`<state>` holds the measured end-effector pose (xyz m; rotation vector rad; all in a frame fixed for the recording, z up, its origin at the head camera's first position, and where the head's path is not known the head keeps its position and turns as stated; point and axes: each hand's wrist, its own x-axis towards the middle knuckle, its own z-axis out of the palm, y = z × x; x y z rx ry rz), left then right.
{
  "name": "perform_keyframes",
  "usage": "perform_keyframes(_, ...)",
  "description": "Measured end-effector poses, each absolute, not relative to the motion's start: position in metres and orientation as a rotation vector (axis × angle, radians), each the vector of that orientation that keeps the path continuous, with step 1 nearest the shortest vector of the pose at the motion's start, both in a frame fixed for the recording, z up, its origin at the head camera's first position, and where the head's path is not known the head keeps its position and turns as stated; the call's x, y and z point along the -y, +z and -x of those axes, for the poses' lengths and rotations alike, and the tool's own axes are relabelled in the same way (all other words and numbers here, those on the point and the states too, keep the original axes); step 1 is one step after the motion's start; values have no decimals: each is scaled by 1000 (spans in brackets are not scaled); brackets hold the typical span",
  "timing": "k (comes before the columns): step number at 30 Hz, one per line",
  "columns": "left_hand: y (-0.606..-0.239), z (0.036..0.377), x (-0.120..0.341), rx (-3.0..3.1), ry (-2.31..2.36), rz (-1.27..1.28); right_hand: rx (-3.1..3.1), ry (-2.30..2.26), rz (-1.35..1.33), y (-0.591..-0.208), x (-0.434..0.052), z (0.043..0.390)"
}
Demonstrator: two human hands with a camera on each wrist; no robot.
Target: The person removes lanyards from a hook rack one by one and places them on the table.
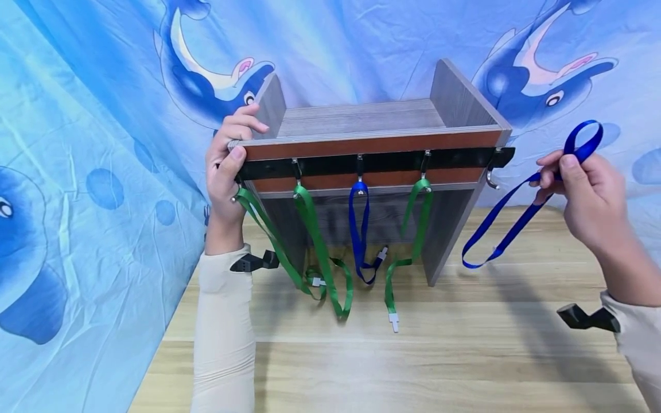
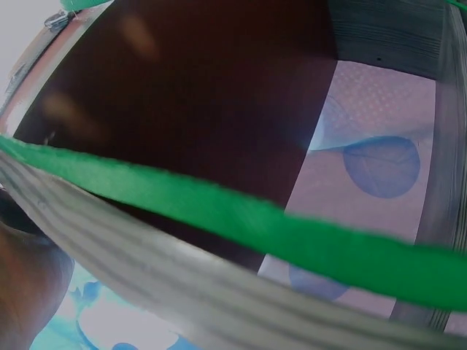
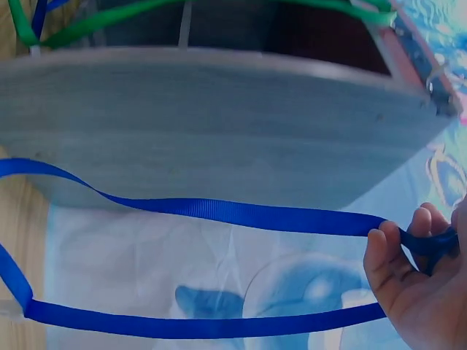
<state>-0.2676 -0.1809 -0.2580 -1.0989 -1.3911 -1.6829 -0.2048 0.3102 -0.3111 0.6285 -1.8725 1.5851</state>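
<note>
My right hand [image 1: 594, 195] pinches a blue lanyard [image 1: 508, 238] between thumb and fingers, a small loop standing above the grip and a long loop hanging below. It is right of the rack's end hook [image 1: 492, 179], which carries nothing. My left hand [image 1: 227, 155] grips the upper left corner of the grey wooden rack [image 1: 361, 117], thumb on the front. From the rack's black hook strip [image 1: 392, 162] hang a second blue lanyard [image 1: 353, 221] and green lanyards [image 1: 312, 229], one of them [image 1: 426, 218] on the right. In the left wrist view a green strap [image 2: 219, 208] crosses in front.
The rack stands on a light wooden table [image 1: 361, 367]. White clips [image 1: 394, 321] at the lanyard ends reach down toward the tabletop. A blue cloth with dolphins [image 1: 351, 46] hangs behind and at the left. Black wrist cameras [image 1: 588, 317] sit at both sleeves.
</note>
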Motion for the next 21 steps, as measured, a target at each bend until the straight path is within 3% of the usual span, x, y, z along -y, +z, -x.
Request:
perform_keyframes(5,-257,267,182,1381,-1695,1096,2074,1383,-426,-304,-322,218)
perform_keyframes(21,-259,270,184,1409,-1689,1082,2272,1392,-59,-313,-380,268)
